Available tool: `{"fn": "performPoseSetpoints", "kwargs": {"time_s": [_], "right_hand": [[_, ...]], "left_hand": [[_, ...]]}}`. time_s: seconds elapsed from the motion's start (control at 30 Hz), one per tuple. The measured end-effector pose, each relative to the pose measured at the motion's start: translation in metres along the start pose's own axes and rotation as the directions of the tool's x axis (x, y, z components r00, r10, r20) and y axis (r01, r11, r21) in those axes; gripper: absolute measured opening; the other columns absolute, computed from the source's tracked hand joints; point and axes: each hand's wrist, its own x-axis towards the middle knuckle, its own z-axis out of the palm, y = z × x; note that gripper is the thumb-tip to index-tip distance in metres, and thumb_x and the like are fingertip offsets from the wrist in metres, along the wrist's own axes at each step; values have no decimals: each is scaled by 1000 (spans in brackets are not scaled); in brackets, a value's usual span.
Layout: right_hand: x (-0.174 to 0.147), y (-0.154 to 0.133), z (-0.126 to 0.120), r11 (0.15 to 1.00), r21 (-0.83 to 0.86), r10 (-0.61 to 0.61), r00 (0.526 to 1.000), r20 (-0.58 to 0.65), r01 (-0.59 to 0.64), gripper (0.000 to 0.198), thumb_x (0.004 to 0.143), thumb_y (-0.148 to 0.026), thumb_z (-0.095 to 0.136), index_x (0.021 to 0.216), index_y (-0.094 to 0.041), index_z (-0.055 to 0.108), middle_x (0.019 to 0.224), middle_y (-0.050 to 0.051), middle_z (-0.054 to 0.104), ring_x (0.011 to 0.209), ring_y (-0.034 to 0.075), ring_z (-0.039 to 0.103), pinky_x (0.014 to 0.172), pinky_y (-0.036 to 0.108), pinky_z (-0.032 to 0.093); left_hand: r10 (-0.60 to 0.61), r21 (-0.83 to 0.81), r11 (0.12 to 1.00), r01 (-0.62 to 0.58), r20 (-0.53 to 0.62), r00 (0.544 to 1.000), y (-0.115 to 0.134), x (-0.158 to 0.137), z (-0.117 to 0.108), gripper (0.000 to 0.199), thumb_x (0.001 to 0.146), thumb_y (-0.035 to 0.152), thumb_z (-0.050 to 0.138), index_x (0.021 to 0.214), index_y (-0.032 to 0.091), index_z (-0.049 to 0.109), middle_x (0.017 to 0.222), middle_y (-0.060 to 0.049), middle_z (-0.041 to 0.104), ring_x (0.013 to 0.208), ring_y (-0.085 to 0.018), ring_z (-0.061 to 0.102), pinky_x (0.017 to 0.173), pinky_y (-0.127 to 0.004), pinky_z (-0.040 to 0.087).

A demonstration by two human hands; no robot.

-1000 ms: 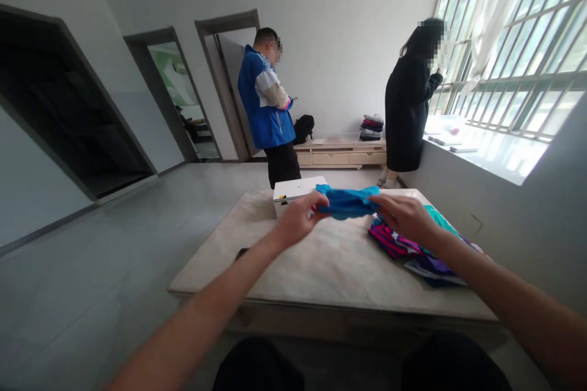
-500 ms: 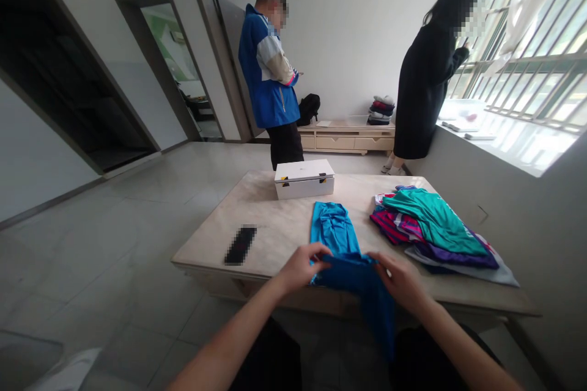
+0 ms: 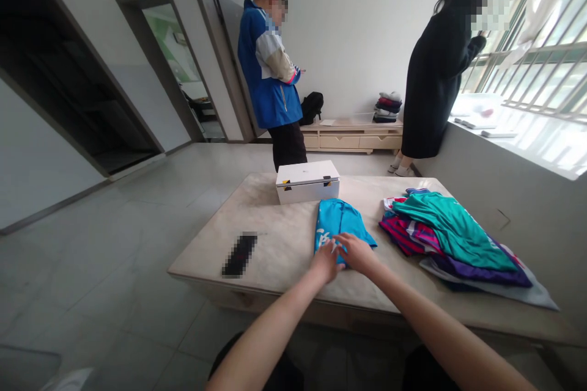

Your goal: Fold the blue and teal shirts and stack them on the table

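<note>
A bright blue jersey (image 3: 339, 217) with white lettering lies folded into a compact bundle on the pale table (image 3: 270, 238). My left hand (image 3: 327, 261) rests at its near left part, fingers spread over the cloth. Close beside it, my right hand (image 3: 358, 252) reaches in from the right with fingers stretched out, its fingertips meeting the left hand's over the jersey. Both hands look open, and they cover the jersey's near edge.
A white box (image 3: 307, 182) stands behind the jersey. A dark, blurred-out flat object (image 3: 239, 255) lies to the left. On the right is a heap of jerseys (image 3: 454, 232). Two people, one in a blue jacket (image 3: 266, 67) and one in a black coat (image 3: 433, 85), stand beyond the table.
The jersey's near part, earlier held up and hanging over the table edge, is now folded onto the rest. My hands have moved closer together and released their pinch.
</note>
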Motion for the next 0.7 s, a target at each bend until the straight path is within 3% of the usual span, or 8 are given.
{"fn": "performPoseSetpoints", "kwargs": {"time_s": [0.1, 0.2, 0.33, 0.53, 0.6, 0.7], "right_hand": [[-38, 32, 51, 999, -11, 39, 996, 79, -38, 51, 95, -41, 57, 144, -26, 60, 148, 12, 58, 135, 32, 54, 113, 47, 41], [-55, 59, 75, 995, -31, 97, 992, 85, -95, 65, 98, -52, 49, 156, -24, 44, 159, 14, 44, 147, 35, 40, 121, 56, 28], [-69, 62, 92, 992, -39, 126, 988, 87, -123, 62, 101, -49, 43, 159, -27, 38, 164, 11, 36, 153, 33, 29, 124, 59, 17], [-100, 33, 102, 986, -20, 164, 982, 95, -163, 62, 101, -43, 43, 160, -26, 35, 165, 12, 34, 154, 33, 26, 123, 61, 11], [-106, 27, 95, 987, -5, 161, 982, 102, -161, 65, 97, -45, 51, 158, -28, 40, 163, 11, 38, 152, 34, 31, 123, 59, 16], [-106, 32, 69, 983, 8, 183, 980, 77, -184, 54, 91, -43, 61, 144, -33, 60, 152, 6, 56, 138, 30, 53, 116, 45, 38]], "left_hand": [[18, 54, 998, -20, 28, 999, -26, -35, 55, 70, 97, 47, 56, 158, 17, 37, 167, -16, 29, 155, -34, 25, 125, -55, 25], [65, 125, 990, -64, -2, 998, -46, -45, 78, 69, 103, 53, 40, 163, 23, 24, 171, -8, 16, 158, -30, 15, 127, -54, 21], [89, 144, 986, -88, -1, 996, -51, -51, 84, 74, 101, 61, 37, 164, 25, 19, 171, -7, 14, 158, -30, 15, 127, -53, 22], [85, 159, 983, -91, 43, 995, -43, -85, 84, 81, 98, 62, 45, 164, 24, 18, 171, -10, 14, 158, -33, 14, 126, -56, 22], [109, 137, 984, -114, 44, 993, -45, -91, 79, 76, 99, 59, 45, 163, 26, 20, 170, -10, 18, 158, -31, 17, 126, -55, 25], [151, 79, 985, -151, 12, 989, -42, -95, 65, 66, 103, 49, 43, 162, 29, 23, 169, -8, 23, 157, -29, 22, 125, -53, 28]]}}
